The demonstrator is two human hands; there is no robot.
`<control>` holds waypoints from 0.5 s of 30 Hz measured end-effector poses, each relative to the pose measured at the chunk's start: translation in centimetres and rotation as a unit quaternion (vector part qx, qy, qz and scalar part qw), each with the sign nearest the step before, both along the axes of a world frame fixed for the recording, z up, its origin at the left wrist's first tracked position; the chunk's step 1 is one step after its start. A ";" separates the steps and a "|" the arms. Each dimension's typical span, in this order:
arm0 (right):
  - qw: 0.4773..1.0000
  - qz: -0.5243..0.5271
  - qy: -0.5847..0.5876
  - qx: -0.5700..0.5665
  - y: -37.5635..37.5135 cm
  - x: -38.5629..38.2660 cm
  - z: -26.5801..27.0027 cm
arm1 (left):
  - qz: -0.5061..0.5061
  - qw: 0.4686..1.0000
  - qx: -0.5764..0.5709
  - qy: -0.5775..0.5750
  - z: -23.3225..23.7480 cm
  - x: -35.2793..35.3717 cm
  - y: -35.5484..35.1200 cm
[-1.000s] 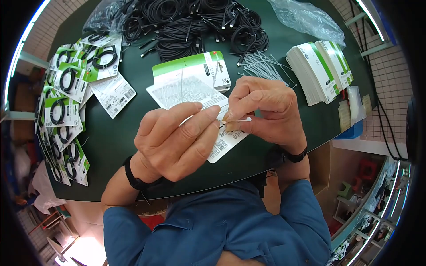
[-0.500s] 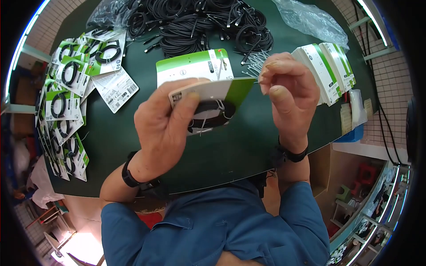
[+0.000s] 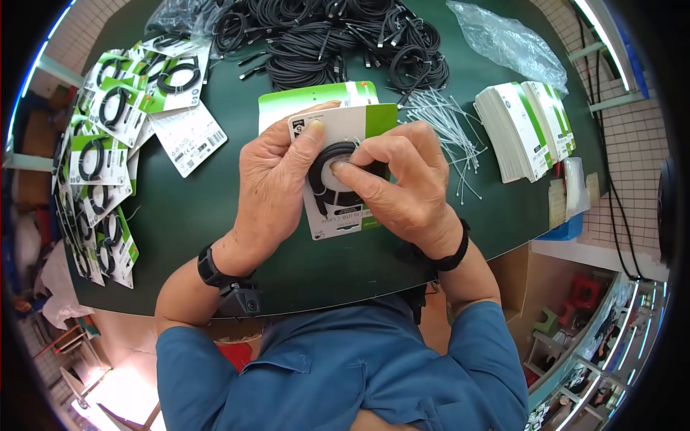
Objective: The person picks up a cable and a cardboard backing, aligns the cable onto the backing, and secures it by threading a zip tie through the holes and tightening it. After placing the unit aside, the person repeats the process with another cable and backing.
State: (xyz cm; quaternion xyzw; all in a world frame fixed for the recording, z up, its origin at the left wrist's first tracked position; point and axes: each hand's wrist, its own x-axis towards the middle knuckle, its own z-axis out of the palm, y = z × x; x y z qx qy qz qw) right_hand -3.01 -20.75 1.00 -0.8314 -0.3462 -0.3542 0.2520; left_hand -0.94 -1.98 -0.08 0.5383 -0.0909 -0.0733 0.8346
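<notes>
My left hand (image 3: 277, 161) is closed on the left edge of a white and green packaging card (image 3: 334, 228), thumb on its front. A black coiled cable (image 3: 321, 176) lies against the card, with a thin white cable tie (image 3: 352, 139) at its top. At the coil's upper right, my right hand (image 3: 402, 179) pinches thumb and forefinger together beside the tie. The fingers hide most of what they grip, which looks like the tie. Behind the held card, another green and white card (image 3: 302, 97) lies on the table.
Black coiled cables (image 3: 309, 50) are heaped at the back of the green table (image 3: 215, 208). Loose white cable ties (image 3: 449, 129) lie right of my hands, near stacked cards (image 3: 514, 133). Cards with cables (image 3: 108, 158) pile up at left. A clear plastic bag (image 3: 510, 43) is at back right.
My right hand has moved left and down from beside the card onto the coil, fingers now pinched. The card has turned from a steep tilt to face me more fully.
</notes>
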 end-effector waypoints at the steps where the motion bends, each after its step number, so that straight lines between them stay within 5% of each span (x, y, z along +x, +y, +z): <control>1: 1.000 -0.005 -0.007 -0.002 0.0 0.0 -0.2 | -0.004 1.000 -0.002 0.006 -0.1 -0.1 -0.1; 15: 0.994 0.009 -0.020 0.109 -0.3 0.4 -0.6 | -0.049 0.992 0.083 -0.078 1.0 -1.7 0.7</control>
